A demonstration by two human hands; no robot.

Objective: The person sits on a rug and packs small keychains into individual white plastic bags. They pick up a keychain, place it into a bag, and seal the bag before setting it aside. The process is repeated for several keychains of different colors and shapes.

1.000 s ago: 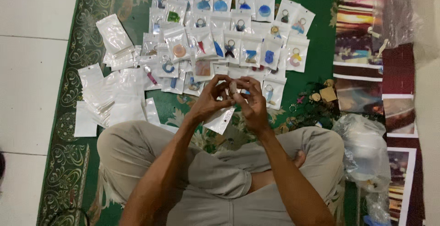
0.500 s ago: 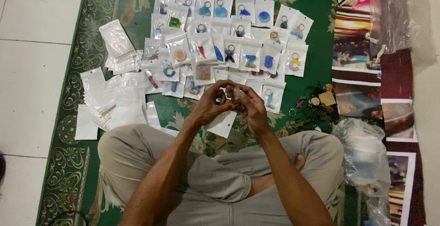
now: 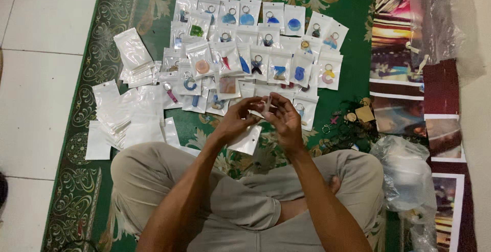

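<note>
I sit cross-legged on a green patterned carpet. My left hand and my right hand meet in front of my knees, both pinching a small clear plastic pouch that hangs down between them. What is between the fingertips at its top is too small to make out. Just beyond my hands lie rows of packed keychain pouches, each with a coloured charm and ring inside.
A pile of empty clear pouches lies at the left on the carpet. Loose keychain parts sit right of my hands. A crumpled plastic bag rests by my right knee. Printed sheets line the right; white floor tiles lie left.
Both hands stay together on the pouch; the fingers have shifted slightly at its top. The view has tilted a little.
</note>
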